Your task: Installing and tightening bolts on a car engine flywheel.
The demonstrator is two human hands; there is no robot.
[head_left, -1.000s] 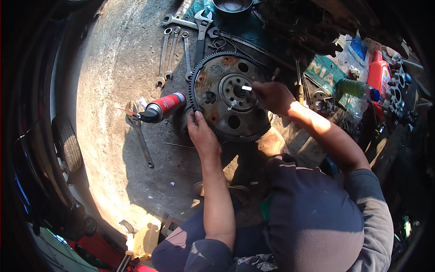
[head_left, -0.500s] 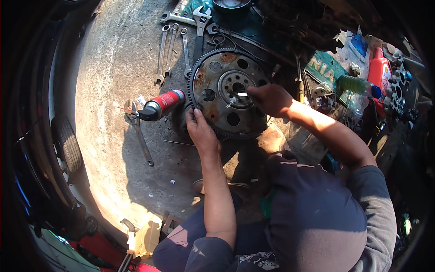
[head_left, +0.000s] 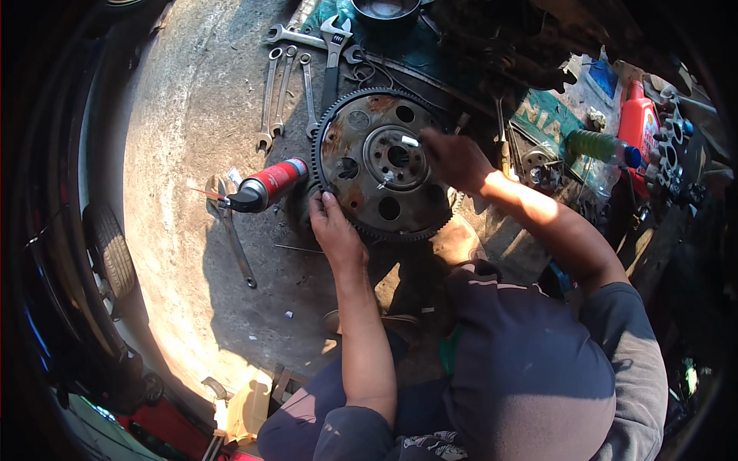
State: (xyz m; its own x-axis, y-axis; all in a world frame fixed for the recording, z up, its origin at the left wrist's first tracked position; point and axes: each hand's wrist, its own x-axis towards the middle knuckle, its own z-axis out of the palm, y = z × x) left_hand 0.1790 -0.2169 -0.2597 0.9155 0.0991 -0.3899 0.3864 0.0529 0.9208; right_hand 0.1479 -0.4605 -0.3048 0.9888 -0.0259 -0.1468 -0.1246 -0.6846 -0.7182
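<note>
A round metal plate with a toothed rim, rust patches and a ring of holes round its hub fills the middle. My left hand grips its lower-left rim with curled fingers. My right hand is closed on a small white object, held over the upper right of the hub. A red spray can with a black top lies left of the plate, across an adjustable wrench. Combination wrenches lie at upper left, beside a larger adjustable wrench.
A metal pan sits at the top. At right are a plastic bottle, a red jug and assorted metal parts. A dark vehicle with a tyre borders the left; cardboard lies at lower left.
My right hand with the white object dipped below the hub's centre hole, then rose to above it. My left hand stays on the rim; the whole view has shifted slightly.
</note>
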